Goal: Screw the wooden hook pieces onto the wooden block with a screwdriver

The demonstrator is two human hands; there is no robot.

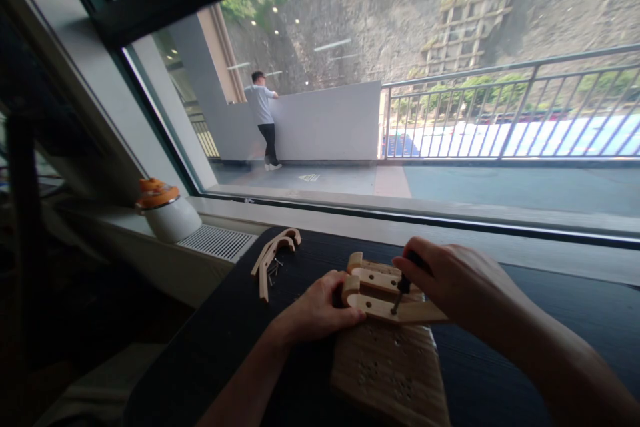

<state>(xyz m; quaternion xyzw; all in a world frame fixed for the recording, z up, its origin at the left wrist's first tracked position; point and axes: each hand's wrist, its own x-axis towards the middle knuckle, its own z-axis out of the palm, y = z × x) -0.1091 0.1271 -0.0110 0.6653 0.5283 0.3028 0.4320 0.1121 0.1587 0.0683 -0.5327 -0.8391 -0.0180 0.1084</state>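
My right hand (pixel 440 273) is closed around the dark handle of a screwdriver (pixel 404 285). Its shaft slants down to a hole in the nearer curved wooden hook (pixel 380 305). That hook lies on a wooden board (pixel 390 373) whose face is pitted with small holes. Behind it, a second wooden hook (pixel 373 276) rests on the same board. My left hand (pixel 320 307) grips the nearer hook at its curled end, thumb along the front edge. Whether a screw sits under the screwdriver's tip is too small to tell.
Two more wooden hooks (pixel 273 257) and several loose screws (pixel 274 269) lie on the black table (pixel 225 327) to the left. A white container with an orange lid (pixel 170 213) stands on the sill by a vent (pixel 217 241). Beyond the window, a person (pixel 263 110) leans on a wall.
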